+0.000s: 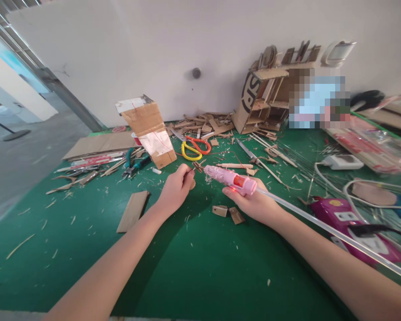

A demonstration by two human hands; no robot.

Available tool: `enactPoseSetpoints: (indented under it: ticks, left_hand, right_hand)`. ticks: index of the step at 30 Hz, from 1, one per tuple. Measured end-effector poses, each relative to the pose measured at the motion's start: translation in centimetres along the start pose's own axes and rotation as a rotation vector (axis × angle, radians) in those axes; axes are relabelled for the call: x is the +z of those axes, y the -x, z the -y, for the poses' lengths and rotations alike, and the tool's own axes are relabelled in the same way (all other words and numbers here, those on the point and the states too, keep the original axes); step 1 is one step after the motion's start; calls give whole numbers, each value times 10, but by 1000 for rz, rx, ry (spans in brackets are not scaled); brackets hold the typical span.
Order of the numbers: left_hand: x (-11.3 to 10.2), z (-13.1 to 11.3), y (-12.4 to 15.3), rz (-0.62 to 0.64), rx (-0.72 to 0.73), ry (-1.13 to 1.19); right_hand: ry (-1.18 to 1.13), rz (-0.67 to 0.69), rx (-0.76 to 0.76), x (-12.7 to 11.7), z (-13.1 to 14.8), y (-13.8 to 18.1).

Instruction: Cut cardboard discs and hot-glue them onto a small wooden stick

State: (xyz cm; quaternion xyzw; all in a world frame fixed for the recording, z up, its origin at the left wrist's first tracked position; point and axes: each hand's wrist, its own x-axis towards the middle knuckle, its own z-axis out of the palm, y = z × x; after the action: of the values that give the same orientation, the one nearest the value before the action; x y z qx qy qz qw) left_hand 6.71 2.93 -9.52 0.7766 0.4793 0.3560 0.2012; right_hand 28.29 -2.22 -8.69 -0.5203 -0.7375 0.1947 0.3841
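My right hand (254,203) is wrapped round a pink hot glue gun (229,178), its tip pointing left and a small red light glowing on it. A long clear glue stick (307,218) runs out of its back toward the lower right. Just left of the glue gun's tip, my left hand (176,187) is closed in a pinch on a small brown piece (198,166), too small to make out fully. Two small cardboard pieces (219,210) lie on the green table below the glue gun. A larger cardboard rectangle (132,211) lies left of my left hand.
Scissors (195,148), pliers (133,164) and a craft knife (249,151) lie farther back. A bent cardboard piece (150,133) stands at left centre. Behind are cardboard scraps (207,125) and a cardboard shelf (259,100). A purple power strip (350,223) with cables sits right.
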Motion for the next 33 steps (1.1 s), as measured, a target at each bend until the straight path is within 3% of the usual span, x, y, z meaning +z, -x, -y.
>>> enactPoseSetpoints:
  ticks: [33]
  left_hand:
    - [-1,-1,-1,-11,0,5]
  right_hand:
    - [33,0,-22,1,-3,1]
